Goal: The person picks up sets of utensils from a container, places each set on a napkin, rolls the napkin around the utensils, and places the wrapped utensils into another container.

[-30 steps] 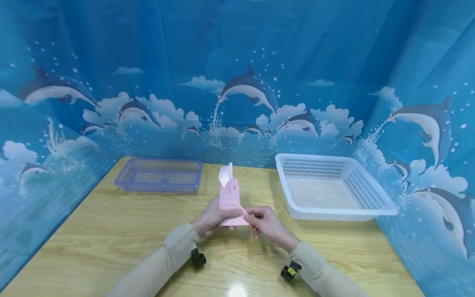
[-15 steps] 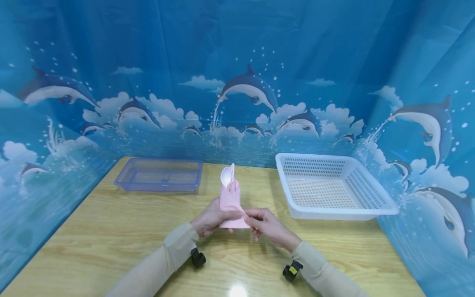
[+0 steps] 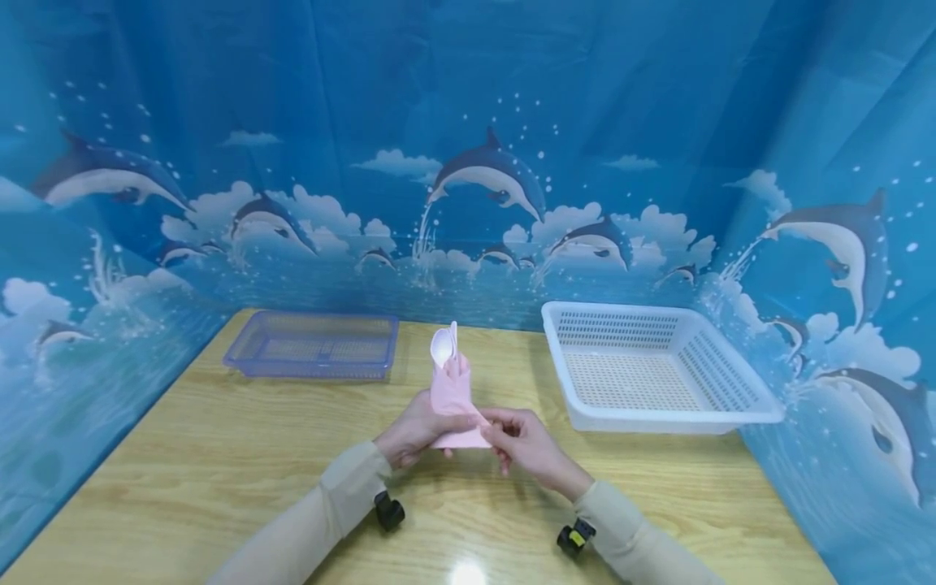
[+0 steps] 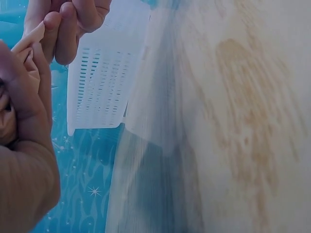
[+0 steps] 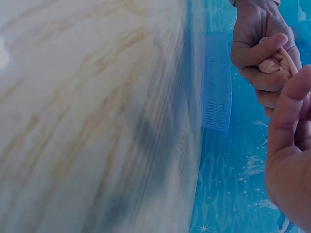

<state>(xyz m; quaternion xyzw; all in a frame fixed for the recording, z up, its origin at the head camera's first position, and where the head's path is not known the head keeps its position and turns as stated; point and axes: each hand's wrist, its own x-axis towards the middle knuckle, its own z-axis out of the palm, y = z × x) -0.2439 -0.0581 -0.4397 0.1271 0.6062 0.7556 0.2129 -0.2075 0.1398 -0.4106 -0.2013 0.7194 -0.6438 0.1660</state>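
A pink cloth (image 3: 451,396) is wrapped round a white spoon (image 3: 442,348), whose bowl sticks out at the top. Beside the spoon stands another slim white utensil (image 3: 454,335); its kind cannot be told. My left hand (image 3: 417,429) grips the cloth bundle round its lower part, thumb across the front. With thumb and fingers, my right hand (image 3: 532,449) pinches a twisted corner of the cloth at the bundle's right. The left wrist view shows the cloth (image 4: 30,60) stretched between both hands. In the right wrist view, the left hand (image 5: 260,58) is curled round the bunched cloth.
On the wooden table (image 3: 256,455), a purple mesh basket (image 3: 322,372) stands at the back left. A larger white perforated basket (image 3: 673,421) is at the back right. A blue dolphin-print curtain (image 3: 336,146) encloses the back and sides.
The bundle tilts and shifts by a small amount, first right, then back left. Both hands keep their hold on the cloth.
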